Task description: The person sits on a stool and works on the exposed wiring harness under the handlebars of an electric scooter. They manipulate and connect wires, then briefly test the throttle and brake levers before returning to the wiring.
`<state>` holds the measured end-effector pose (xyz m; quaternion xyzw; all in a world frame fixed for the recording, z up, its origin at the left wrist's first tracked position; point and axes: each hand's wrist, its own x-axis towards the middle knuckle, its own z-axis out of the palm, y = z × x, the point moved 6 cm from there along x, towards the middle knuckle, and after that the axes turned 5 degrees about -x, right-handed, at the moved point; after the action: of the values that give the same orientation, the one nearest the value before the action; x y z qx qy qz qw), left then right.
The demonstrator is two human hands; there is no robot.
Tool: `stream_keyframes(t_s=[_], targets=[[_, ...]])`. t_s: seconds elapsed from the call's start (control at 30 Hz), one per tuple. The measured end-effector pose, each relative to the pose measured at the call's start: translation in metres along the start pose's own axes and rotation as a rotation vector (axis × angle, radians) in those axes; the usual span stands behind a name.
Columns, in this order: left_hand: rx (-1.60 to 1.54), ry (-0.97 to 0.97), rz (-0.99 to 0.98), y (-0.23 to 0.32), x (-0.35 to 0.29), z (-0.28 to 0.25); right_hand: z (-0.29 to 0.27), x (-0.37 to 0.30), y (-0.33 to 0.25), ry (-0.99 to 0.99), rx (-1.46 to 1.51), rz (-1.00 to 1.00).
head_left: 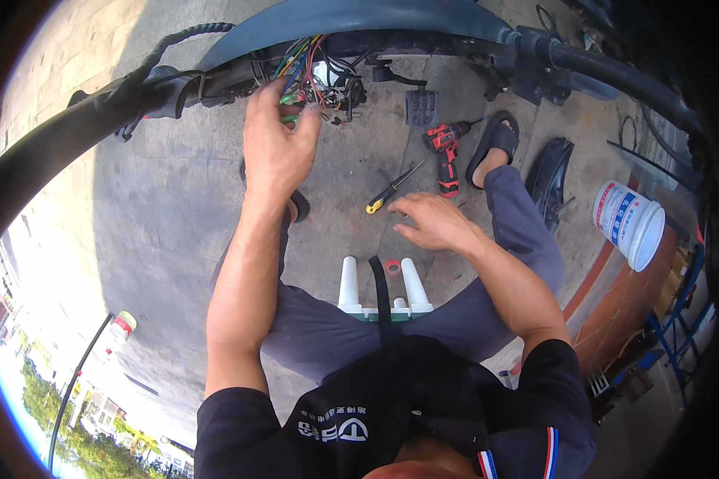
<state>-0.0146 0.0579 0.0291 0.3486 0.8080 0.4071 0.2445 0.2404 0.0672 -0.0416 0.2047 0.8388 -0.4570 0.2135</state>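
My left hand (278,148) reaches up into a bundle of coloured wires (302,56) hanging beneath the dark curved frame of a vehicle. Its thumb and fingers close around a green thing in two parts (289,119), mostly hidden by the hand, so its kind is unclear. Lower and to the right, my right hand (433,221) is empty with fingers loosely apart. Nearest to it lies a screwdriver (392,189) with a yellow and black handle. A red and black cordless drill (447,156) rests on the ground just beyond.
The vehicle's dark frame (359,24) arches across the far side. A pedal (422,108) sits below it. Between my legs are a white-legged stool (348,283) and a red tape roll (393,267). A white bucket (645,237) and a black curved part (550,180) lie right.
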Motion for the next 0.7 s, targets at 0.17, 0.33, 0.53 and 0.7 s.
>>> stream_keyframes(t_s=[0.17,0.33,0.53,0.7], targets=[[0.100,-0.125,0.141,0.023,-0.014,0.037,-0.003,-0.004,0.000,0.005,-0.009,-0.029],[0.135,-0.159,0.197,0.035,-0.024,0.065,-0.014,-0.002,-0.007,0.063,-0.012,-0.081],[0.075,-0.171,0.162,0.039,-0.030,0.077,-0.018,0.004,-0.017,0.064,-0.002,-0.107],[0.128,-0.028,0.273,0.032,-0.026,0.054,-0.022,0.006,-0.017,0.085,0.036,-0.128]])
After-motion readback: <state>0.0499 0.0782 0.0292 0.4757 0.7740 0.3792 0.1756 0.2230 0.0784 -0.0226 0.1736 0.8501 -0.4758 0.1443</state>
